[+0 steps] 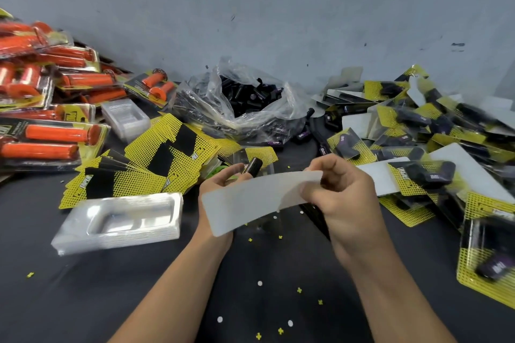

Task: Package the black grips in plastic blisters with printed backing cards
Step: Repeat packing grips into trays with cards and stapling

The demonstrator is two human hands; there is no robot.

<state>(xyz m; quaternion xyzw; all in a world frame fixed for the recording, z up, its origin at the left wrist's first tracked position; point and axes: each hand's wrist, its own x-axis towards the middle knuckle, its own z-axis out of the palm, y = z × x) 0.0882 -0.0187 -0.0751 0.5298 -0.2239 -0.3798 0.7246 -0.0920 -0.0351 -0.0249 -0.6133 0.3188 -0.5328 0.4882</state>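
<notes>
Black grips [250, 95] bagged, dk table [111, 295], grey wall [278, 8].

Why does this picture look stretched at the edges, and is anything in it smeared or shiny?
Head view: the wide-angle lens stretches the edges; the right hand and white card look motion-blurred; glare shines on the clear blister stack and plastic bag.

Only "TAPER" can be read, on the purple label of a black rubber grip [274, 142]. The logos on the yellow dotted backing cards [156, 172] are too blurred.
</notes>
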